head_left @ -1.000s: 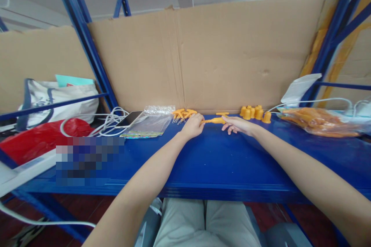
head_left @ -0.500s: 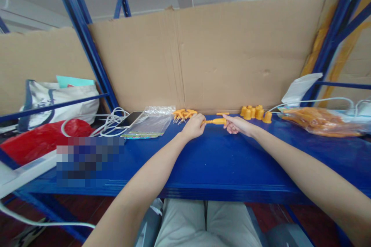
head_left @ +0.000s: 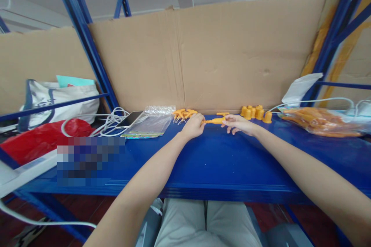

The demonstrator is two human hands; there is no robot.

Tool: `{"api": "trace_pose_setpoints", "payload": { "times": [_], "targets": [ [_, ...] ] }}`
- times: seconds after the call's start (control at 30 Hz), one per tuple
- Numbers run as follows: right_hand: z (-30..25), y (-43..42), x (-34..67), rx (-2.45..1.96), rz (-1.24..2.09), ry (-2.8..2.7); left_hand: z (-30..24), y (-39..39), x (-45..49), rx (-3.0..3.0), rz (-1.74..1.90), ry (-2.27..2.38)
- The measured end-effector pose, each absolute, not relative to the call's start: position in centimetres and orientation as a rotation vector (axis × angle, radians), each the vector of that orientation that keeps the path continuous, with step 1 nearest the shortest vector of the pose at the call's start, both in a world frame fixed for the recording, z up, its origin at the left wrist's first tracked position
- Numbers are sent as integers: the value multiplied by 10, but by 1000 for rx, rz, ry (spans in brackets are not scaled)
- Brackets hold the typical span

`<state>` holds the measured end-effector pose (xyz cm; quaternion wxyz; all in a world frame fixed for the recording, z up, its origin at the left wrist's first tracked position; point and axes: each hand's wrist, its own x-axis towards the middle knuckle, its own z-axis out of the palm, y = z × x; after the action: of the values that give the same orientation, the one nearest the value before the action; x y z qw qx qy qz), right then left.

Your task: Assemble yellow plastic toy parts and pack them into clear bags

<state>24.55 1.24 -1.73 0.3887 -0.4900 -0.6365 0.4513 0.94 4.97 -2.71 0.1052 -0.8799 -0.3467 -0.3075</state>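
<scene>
My left hand (head_left: 193,125) is closed round one end of an orange plastic rod (head_left: 213,121) held just above the blue shelf (head_left: 220,162). My right hand (head_left: 237,124) pinches the rod's other end with thumb and forefinger, the other fingers spread. A small orange T-shaped piece (head_left: 222,114) lies right behind the rod. Orange pronged pieces (head_left: 184,114) with small metal springs lie by my left hand. Several orange caps (head_left: 254,112) stand behind my right hand.
A cardboard sheet (head_left: 220,54) backs the shelf. A clear plastic bag (head_left: 150,125), a phone (head_left: 130,119) and white cables (head_left: 108,121) lie to the left, beside a red bag (head_left: 37,139). A plastic bag of orange parts (head_left: 319,122) lies to the right. Blue rack posts flank the shelf.
My right hand's fingers shifted on the rod's end, pulling in and then spreading again. The rod and my left hand stayed almost still.
</scene>
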Motion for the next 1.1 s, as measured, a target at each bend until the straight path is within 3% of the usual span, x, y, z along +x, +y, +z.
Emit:
{"api": "trace_pose_setpoints", "payload": {
  "times": [0.47, 0.8, 1.0, 1.1],
  "targets": [
    [-18, 13, 234, -1384, 1151, -1530, -24, 46, 9, -2616, -877, -1025],
    [-5, 11, 228, -1241, 1360, -1103, -29, 50, 8, -2667, -956, -947],
    [-16, 27, 244, -1159, 1121, -1089, -31, 55, 2, -2622, -883, -1143],
    [-27, 35, 252, -1216, 827, -1297, -34, 59, -3, -2528, -813, -1390]
  ]
}}
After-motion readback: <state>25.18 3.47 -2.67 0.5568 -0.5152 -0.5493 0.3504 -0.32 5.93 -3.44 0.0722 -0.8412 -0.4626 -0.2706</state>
